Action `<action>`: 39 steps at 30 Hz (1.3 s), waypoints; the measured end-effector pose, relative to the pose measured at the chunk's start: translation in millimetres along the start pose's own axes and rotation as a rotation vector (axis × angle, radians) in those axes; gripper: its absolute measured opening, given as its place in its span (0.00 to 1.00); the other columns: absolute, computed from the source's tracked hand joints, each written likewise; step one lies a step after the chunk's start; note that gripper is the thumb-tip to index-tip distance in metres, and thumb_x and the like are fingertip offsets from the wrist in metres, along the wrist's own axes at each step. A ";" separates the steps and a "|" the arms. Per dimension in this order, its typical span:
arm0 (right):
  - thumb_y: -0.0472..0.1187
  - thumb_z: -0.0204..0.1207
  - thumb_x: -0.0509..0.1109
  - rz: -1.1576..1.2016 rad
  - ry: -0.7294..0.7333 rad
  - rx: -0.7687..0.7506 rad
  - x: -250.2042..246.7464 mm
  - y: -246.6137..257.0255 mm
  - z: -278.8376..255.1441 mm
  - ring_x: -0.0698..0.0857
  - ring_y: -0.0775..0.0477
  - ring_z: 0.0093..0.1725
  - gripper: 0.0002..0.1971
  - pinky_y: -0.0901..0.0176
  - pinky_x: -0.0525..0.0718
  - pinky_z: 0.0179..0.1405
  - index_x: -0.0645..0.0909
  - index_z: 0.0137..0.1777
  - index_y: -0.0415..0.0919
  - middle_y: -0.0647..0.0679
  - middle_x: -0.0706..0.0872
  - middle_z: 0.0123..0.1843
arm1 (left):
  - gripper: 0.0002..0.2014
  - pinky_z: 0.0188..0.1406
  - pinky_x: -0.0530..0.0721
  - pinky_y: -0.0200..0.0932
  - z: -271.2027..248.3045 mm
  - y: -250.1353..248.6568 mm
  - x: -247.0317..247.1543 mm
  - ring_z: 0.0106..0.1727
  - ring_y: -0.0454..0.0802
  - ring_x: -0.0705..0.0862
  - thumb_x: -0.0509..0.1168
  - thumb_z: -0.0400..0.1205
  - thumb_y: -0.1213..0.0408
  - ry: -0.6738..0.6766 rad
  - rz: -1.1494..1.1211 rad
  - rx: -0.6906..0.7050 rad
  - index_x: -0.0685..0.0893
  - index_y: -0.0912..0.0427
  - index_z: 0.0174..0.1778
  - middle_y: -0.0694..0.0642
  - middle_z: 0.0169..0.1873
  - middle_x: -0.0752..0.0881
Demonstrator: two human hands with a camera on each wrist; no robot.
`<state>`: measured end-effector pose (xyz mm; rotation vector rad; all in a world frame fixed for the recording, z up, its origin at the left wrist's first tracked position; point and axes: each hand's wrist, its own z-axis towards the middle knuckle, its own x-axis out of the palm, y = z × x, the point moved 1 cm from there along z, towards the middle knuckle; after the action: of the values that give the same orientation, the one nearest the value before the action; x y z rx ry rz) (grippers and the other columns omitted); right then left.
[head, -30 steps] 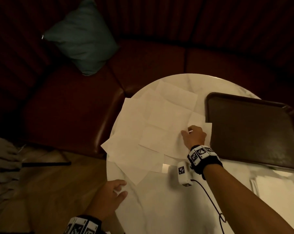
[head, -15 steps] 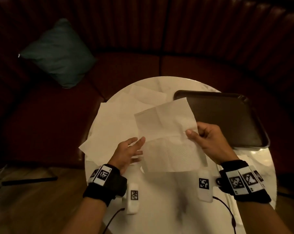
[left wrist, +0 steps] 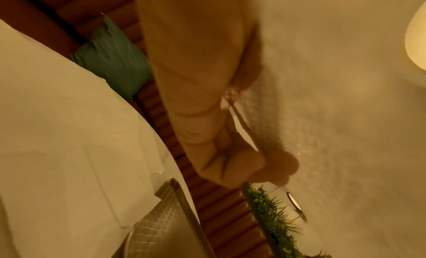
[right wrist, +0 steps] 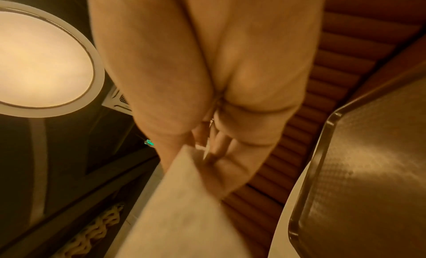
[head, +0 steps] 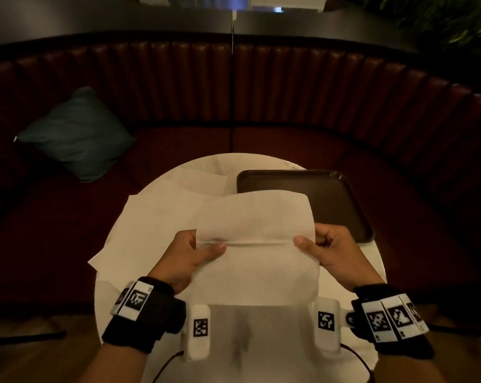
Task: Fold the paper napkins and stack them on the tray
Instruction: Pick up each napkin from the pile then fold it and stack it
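Observation:
I hold one white paper napkin in the air over the round table, creased across its middle. My left hand pinches its left edge at the crease, thumb on top. My right hand pinches the right edge the same way. The left wrist view shows the napkin beside my curled fingers; the right wrist view shows the napkin between thumb and fingers. A pile of several unfolded napkins lies on the table's left half. The dark brown tray sits at the right rear.
The white round table is ringed by a curved dark red bench. A teal cushion leans on the bench at left. Green plants stand behind at the right.
My right hand lifted a napkin off the pile, my left hand came up and took its left edge, and the sheet now hangs creased between both hands. My view tilted upward.

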<state>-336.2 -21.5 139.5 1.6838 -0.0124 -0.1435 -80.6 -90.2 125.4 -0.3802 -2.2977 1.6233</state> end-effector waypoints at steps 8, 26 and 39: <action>0.30 0.73 0.69 0.051 -0.011 -0.092 -33.0 0.9 -19.8 0.90 0.43 0.50 0.11 0.57 0.88 0.46 0.87 0.54 0.39 0.43 0.92 0.48 | 0.10 0.44 0.89 0.46 -15.9 -20.8 30.6 0.46 0.52 0.89 0.65 0.75 0.77 -0.028 0.006 0.139 0.86 0.63 0.48 0.58 0.43 0.91; 0.28 0.70 0.68 0.093 0.033 -0.108 -50.4 -4.8 -23.4 0.81 0.35 0.36 0.14 0.52 0.78 0.38 0.87 0.28 0.44 0.21 0.81 0.35 | 0.19 0.25 0.84 0.40 -23.8 -35.5 31.0 0.33 0.50 0.87 0.55 0.82 0.77 0.025 -0.018 0.165 0.82 0.57 0.29 0.57 0.34 0.87; 0.31 0.66 0.76 0.065 -0.165 0.077 -83.3 -43.1 -88.2 0.84 0.53 0.28 0.07 0.66 0.81 0.28 0.87 0.33 0.26 0.41 0.88 0.28 | 0.07 0.49 0.79 0.48 22.6 -10.4 81.2 0.42 0.50 0.83 0.68 0.74 0.63 0.170 0.211 0.027 0.85 0.61 0.33 0.53 0.35 0.86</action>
<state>-413.1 78.6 114.0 1.7420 -0.1990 -0.2351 -164.5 -82.1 135.5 -0.7469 -2.1678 1.6441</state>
